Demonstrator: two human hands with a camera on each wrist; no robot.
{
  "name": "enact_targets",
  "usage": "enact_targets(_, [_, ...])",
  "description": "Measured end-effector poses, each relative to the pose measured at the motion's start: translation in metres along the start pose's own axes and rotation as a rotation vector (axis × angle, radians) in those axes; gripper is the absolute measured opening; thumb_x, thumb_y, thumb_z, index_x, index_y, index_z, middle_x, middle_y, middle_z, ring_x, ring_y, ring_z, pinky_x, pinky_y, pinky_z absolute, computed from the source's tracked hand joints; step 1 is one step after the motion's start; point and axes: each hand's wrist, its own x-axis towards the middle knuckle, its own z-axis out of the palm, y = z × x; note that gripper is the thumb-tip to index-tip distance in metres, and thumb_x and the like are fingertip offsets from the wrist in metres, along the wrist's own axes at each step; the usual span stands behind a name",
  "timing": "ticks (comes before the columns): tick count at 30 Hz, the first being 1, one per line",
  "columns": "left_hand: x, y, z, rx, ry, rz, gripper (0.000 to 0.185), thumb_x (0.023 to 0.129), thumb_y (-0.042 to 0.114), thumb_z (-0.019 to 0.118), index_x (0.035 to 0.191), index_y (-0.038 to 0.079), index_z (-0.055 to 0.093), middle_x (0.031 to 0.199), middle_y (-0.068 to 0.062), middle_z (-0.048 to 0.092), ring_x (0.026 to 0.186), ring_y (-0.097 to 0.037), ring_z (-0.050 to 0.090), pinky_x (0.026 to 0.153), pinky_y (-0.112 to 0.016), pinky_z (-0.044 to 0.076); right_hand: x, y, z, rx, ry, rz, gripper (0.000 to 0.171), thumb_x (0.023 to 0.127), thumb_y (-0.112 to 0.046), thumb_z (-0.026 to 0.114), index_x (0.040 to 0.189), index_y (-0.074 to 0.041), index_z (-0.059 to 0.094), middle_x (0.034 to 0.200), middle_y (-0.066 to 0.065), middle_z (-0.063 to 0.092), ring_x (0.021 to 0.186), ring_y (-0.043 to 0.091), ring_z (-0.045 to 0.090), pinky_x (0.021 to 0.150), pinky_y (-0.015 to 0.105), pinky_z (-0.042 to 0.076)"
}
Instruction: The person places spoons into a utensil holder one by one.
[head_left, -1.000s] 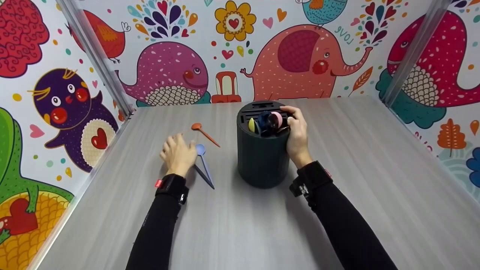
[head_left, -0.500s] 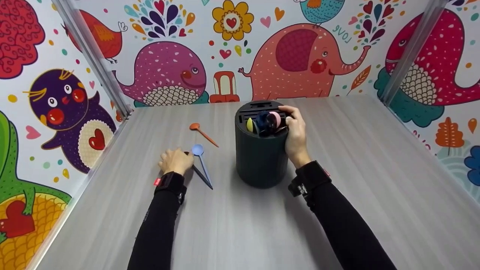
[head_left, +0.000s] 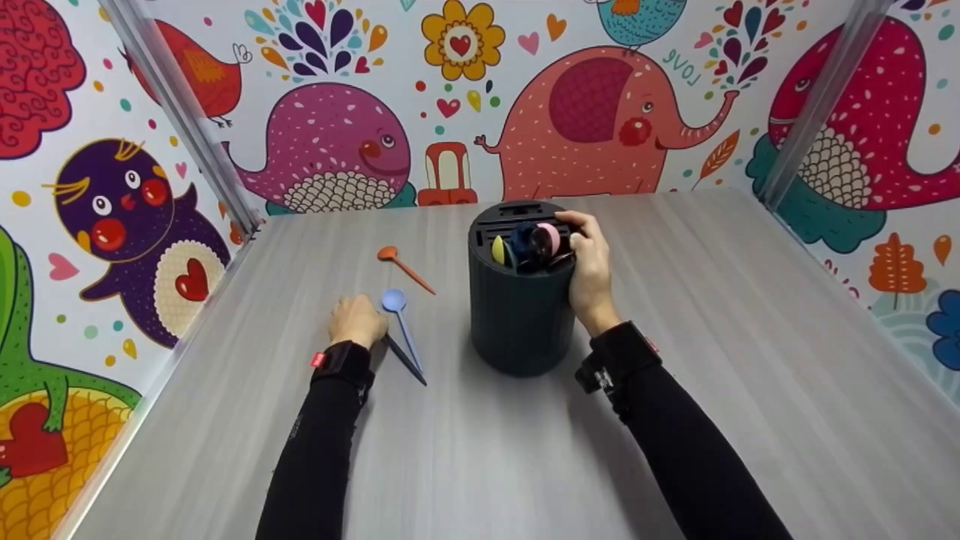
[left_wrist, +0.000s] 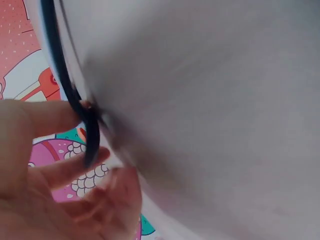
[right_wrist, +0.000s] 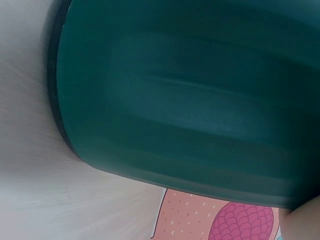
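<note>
In the head view my left hand [head_left: 357, 321] is low over the table, its fingers curled at one end of a dark spoon [head_left: 406, 360]. The left wrist view shows that spoon's curved end [left_wrist: 92, 137] edge-on against the fingers, with its handle running up. A light blue spoon [head_left: 394, 300] lies just right of this hand, and an orange spoon [head_left: 387, 253] lies farther back. My right hand [head_left: 590, 274] grips the upper right side of a dark green cylindrical utensil holder [head_left: 520, 319], fingers over its rim. The holder stands upright and fills most of the right wrist view.
Several utensils with yellow-green, dark blue and pink ends [head_left: 534, 244] stand in the holder's slotted top. The grey table [head_left: 465, 450] is bounded by printed panels [head_left: 450, 97] at the back and sides, with metal posts [head_left: 187, 112] at the corners.
My left hand has drawn back slightly and its fingers have curled in at the dark spoon, whose handle has shifted a little away from the blue spoon. The right hand keeps its grip on the holder.
</note>
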Motion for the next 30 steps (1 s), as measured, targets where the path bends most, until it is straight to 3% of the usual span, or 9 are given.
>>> enact_targets(4, [0.001, 0.001, 0.002, -0.044, -0.036, 0.031, 0.018, 0.088, 0.003, 0.059, 0.101, -0.007, 0.065, 0.109, -0.026, 0.065, 0.088, -0.036, 0.057, 0.076, -0.046, 0.049, -0.001, 0.001, 0.0, 0.003, -0.005, 0.009, 0.045, 0.091, -0.012, 0.037, 0.125, 0.005, 0.06, 0.126, 0.017, 0.06, 0.112, 0.022, 0.056, 0.097, 0.032, 0.042])
enact_targets(6, [0.001, 0.001, 0.003, -0.059, -0.05, 0.052, 0.016, 0.088, 0.002, 0.058, 0.1, -0.008, 0.065, 0.106, -0.024, 0.065, 0.083, -0.032, 0.054, 0.074, -0.044, 0.047, -0.001, 0.002, 0.0, -0.003, -0.006, 0.005, 0.045, 0.091, -0.012, 0.037, 0.126, 0.005, 0.06, 0.126, 0.017, 0.06, 0.112, 0.022, 0.057, 0.097, 0.032, 0.042])
enact_targets(15, [-0.004, 0.003, 0.002, -0.15, -0.014, 0.095, 0.026, 0.094, 0.007, 0.054, 0.116, -0.008, 0.055, 0.118, -0.031, 0.062, 0.109, -0.046, 0.061, 0.092, -0.054, 0.047, -0.002, 0.0, 0.0, -0.035, -0.008, -0.006, 0.044, 0.092, -0.013, 0.036, 0.125, 0.004, 0.061, 0.126, 0.016, 0.061, 0.113, 0.022, 0.057, 0.099, 0.033, 0.041])
enact_targets(23, [-0.007, 0.007, 0.007, -0.294, 0.036, 0.166, 0.022, 0.087, 0.001, 0.043, 0.106, -0.002, 0.054, 0.111, -0.026, 0.062, 0.1, -0.04, 0.058, 0.088, -0.05, 0.046, -0.001, 0.0, 0.001, -0.026, -0.005, 0.003, 0.045, 0.091, -0.012, 0.036, 0.125, 0.005, 0.06, 0.126, 0.017, 0.06, 0.113, 0.022, 0.056, 0.099, 0.031, 0.041])
enact_targets(26, [-0.01, 0.011, 0.007, -0.339, 0.06, 0.187, 0.018, 0.089, 0.005, 0.041, 0.1, 0.0, 0.055, 0.106, -0.023, 0.062, 0.097, -0.038, 0.057, 0.085, -0.047, 0.045, -0.001, 0.001, 0.001, -0.007, -0.005, 0.003, 0.045, 0.09, -0.011, 0.036, 0.125, 0.006, 0.06, 0.125, 0.019, 0.06, 0.112, 0.023, 0.057, 0.098, 0.031, 0.042])
enact_targets(30, [-0.017, 0.025, 0.0, -0.358, 0.036, 0.202, 0.012, 0.094, 0.013, 0.048, 0.098, 0.004, 0.054, 0.098, -0.014, 0.057, 0.091, -0.031, 0.055, 0.079, -0.04, 0.044, 0.0, 0.0, 0.0, -0.013, -0.003, 0.004, 0.044, 0.091, -0.011, 0.036, 0.124, 0.005, 0.06, 0.125, 0.018, 0.06, 0.111, 0.022, 0.056, 0.098, 0.032, 0.042])
